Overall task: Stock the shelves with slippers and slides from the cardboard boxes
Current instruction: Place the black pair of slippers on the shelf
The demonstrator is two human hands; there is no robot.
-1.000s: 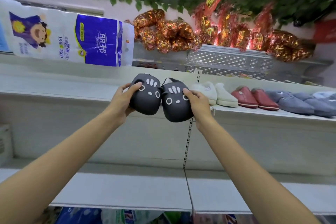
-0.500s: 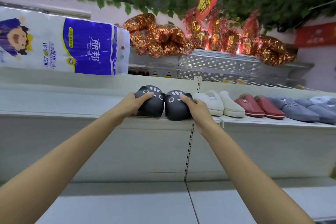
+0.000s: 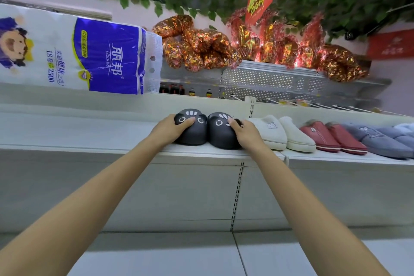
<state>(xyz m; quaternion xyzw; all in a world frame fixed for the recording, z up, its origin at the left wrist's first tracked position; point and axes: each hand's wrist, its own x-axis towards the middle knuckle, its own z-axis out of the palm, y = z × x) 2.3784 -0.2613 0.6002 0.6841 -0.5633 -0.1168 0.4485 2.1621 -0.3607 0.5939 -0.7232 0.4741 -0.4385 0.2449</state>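
Shelf [image 3: 89, 132]: holds slipper row. Black pair [image 3: 201, 132]: on the front edge, left of white pair [image 3: 282, 132]. Left hand [image 3: 165, 130], right hand [image 3: 246, 134]: each curled over one slipper. Step: placing. Next: release, likely fetch more.

Black slippers [image 3: 192, 130] matt, smooth — white slippers [image 3: 272, 132] fuzzy cloth.

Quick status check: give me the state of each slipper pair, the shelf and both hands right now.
Black cat-face slippers: resting on the shelf, side by side, toes toward the camera.
Left hand: grips the left black slipper.
Right hand: grips the right black slipper.
White slippers: set on the shelf, right of the black pair.
Red slippers: set on the shelf.
Grey-blue slippers: set on the shelf.
Shelf: partly stocked.
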